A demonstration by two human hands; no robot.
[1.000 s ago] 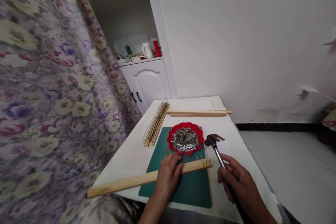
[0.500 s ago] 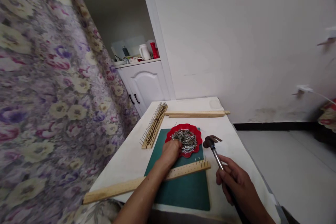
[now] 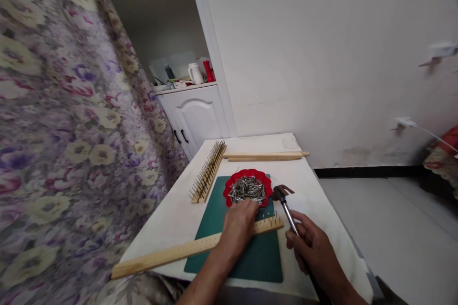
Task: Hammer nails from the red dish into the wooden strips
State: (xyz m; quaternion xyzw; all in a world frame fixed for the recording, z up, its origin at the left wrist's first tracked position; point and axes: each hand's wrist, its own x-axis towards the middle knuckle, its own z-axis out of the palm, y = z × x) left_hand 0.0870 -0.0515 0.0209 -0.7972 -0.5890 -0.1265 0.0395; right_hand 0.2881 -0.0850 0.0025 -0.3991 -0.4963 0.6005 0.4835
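My right hand [image 3: 315,252] is closed around the handle of a claw hammer [image 3: 288,214], its head raised beside the bowl's right side. My left hand [image 3: 240,221] has its fingers drawn together at the near edge of a red scalloped bowl [image 3: 267,184]; what they pinch, if anything, is hidden. Many loose nails [image 3: 247,188] fill that bowl. Beneath the left hand a wooden strip [image 3: 171,253] with rows of small marks or holes slants across a green cutting mat [image 3: 259,264]. Several nails [image 3: 274,220] stand upright at the strip's right end.
A wooden board [image 3: 208,175] bristling with upright nails lies left of the bowl. More wooden strips [image 3: 265,156] lie along the far part of the white-covered table [image 3: 161,221]. A floral curtain [image 3: 71,152] hangs at the left, near a white cabinet [image 3: 200,114].
My left hand has come out of the nails toward me and to the right, over the wooden strip. My right hand still holds the hammer, in nearly the same place.
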